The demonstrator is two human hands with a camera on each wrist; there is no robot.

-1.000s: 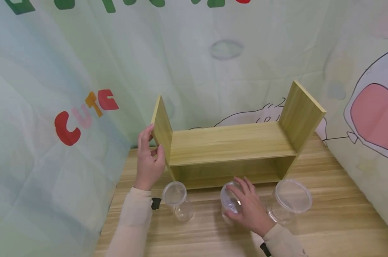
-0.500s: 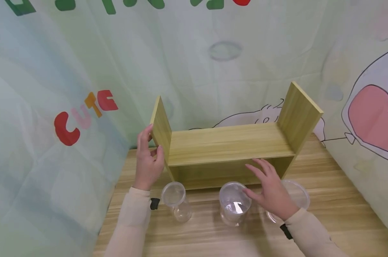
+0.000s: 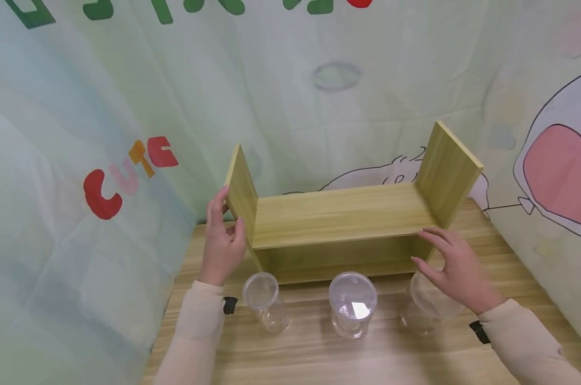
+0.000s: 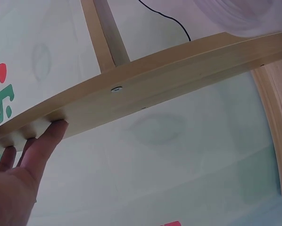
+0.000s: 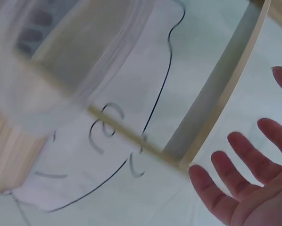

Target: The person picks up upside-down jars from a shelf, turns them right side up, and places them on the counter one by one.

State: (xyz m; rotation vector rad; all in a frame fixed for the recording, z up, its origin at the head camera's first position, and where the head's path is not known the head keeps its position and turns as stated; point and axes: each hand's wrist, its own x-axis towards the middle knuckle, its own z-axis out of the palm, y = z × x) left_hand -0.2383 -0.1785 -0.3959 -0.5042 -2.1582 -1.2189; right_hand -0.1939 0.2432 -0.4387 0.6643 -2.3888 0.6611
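Note:
My left hand (image 3: 223,243) touches the outer face of the left side panel of a light wooden shelf (image 3: 343,214); in the left wrist view its fingertips (image 4: 58,127) rest against that panel. Three clear jars with translucent lids stand on the table before the shelf: a narrow jar (image 3: 261,293) at the left, a wider jar (image 3: 353,299) in the middle and another wide jar (image 3: 427,305) at the right. Over the right jar hangs my right hand (image 3: 461,272), its fingers spread and holding nothing; it partly hides that jar. The right wrist view shows its parted fingers (image 5: 226,176).
The shelf's open lower compartment (image 3: 338,259) faces the jars. A wood-grain table (image 3: 314,358) lies under everything. Printed fabric (image 3: 290,107) surrounds the table at the back and on both sides.
My right hand has let go of the middle jar and moved right, to above the right jar. The left hand keeps its place on the shelf panel.

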